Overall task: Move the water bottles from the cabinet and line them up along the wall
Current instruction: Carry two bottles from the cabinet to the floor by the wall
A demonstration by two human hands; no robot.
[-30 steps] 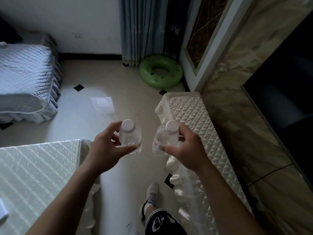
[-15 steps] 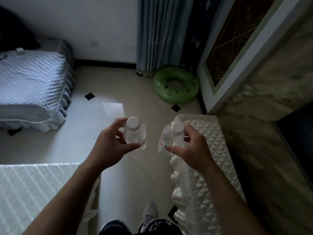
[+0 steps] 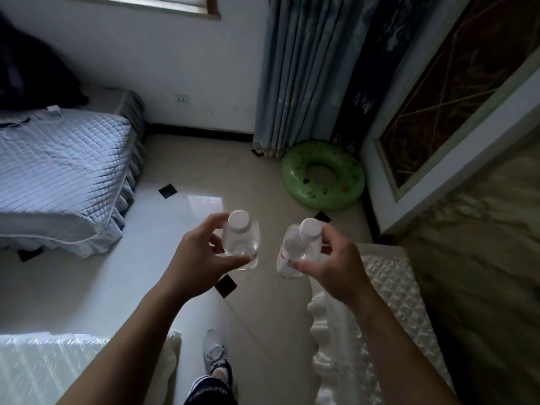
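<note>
- head view showed the left hand [image 3: 201, 258] curled round the left bottle [image 3: 241, 242] and the right hand [image 3: 336, 268] curled round the right bottle [image 3: 293, 252], side by side, not touching.
- both bottles were held near upright, long axes vertical, caps toward the camera, the right one tipped slightly.
- the wall [image 3: 204, 83] lay well ahead of both hands, across the floor [image 3: 204, 165]; neither hand looked nearer.

Two water bottles [image 3: 241, 244] [image 3: 292, 254], two hands [image 3: 198, 264] [image 3: 336, 270], one green swim ring [image 3: 295, 182], one bed [image 3: 58, 159], one shoe [image 3: 214, 352], one wall socket [image 3: 182, 98].
</note>
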